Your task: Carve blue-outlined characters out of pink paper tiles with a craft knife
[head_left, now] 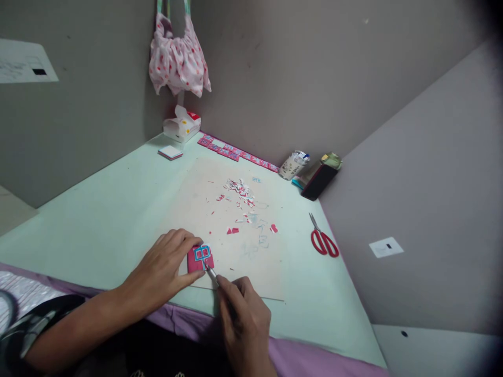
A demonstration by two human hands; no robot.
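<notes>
A small red paper piece [200, 258] with a blue outlined character lies on a beige cutting board [231, 272] near the table's front edge. My left hand [163, 272] presses down on the piece's left side with fingers spread over it. My right hand [243, 319] grips a thin metal craft knife [212, 274], its tip touching the lower right edge of the red piece.
Red and blue paper scraps [241, 191] lie scattered on the board. Red scissors [323, 241] rest to the right. Finished red pieces [236, 153] line the back wall, beside a small jar [293, 165], a dark case [319, 181], a white box [181, 125] and a notepad [170, 152].
</notes>
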